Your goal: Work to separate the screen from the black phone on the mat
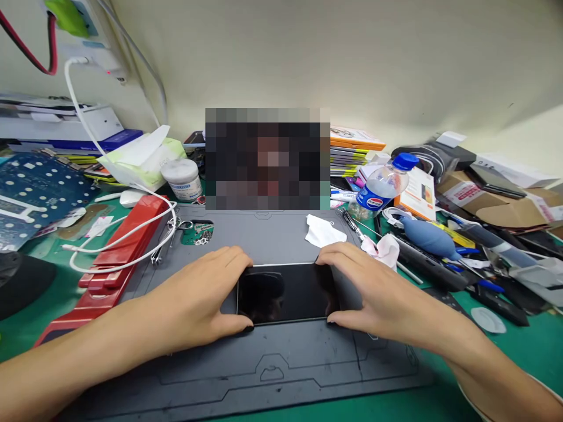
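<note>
A smartphone (290, 296) with a dark, glossy screen faces up on the grey work mat (202, 375), its long side running left to right. My left hand (209, 293) grips its left end, thumb on the near edge and fingers on the far edge. At the opposite end, my right hand (360, 287) holds the phone in the same way. Reflections show in the black screen. Behind the phone a crumpled white tissue (324, 231) lies on the mat. Small screws and metal parts sit in a green recess (197, 232) at the mat's far left.
Left of the mat are a red tool (127, 234), a looped white cable (109, 266) and a white tub (182, 179). To the right stand a Pepsi bottle (382, 184), a blue air blower (428, 237) and cluttered tools. A pixelated block covers the back centre.
</note>
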Action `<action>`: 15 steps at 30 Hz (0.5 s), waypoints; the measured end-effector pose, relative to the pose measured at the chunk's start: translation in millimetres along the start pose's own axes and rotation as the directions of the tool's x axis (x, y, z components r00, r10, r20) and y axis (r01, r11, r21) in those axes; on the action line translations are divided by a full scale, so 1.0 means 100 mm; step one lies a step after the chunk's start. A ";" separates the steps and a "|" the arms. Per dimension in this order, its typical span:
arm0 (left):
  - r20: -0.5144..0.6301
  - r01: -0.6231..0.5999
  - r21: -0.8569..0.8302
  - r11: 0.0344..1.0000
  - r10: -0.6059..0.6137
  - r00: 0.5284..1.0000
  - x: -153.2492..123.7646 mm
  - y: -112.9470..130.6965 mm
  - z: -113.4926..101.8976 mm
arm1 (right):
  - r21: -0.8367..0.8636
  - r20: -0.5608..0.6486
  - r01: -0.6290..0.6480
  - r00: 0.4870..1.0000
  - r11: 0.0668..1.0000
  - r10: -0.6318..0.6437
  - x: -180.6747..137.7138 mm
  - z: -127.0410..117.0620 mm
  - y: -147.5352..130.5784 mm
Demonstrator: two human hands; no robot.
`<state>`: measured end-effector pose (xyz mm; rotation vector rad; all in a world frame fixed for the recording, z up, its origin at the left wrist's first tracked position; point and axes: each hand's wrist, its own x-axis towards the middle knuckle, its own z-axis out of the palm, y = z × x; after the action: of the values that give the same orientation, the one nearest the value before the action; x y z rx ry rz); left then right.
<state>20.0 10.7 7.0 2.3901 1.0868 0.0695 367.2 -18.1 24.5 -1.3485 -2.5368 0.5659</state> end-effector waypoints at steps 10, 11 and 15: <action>0.010 0.017 -0.009 1.000 -0.017 1.000 0.00 0.08 -0.01 | -0.069 -0.005 0.108 0.994 0.992 -0.109 0.00 0.00 0.01; 0.018 0.026 -0.004 1.000 -0.026 1.000 0.01 0.10 -0.03 | -0.074 -0.007 0.114 0.993 0.991 -0.115 0.00 0.00 0.01; 0.071 0.058 0.008 0.998 -0.059 0.996 0.05 0.18 -0.08 | -0.076 -0.010 0.140 0.990 0.987 -0.141 -0.02 0.00 0.03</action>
<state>34.2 7.4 21.4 2.3456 1.1240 -0.0397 370.8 -17.7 23.5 -1.1801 -2.6384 0.4361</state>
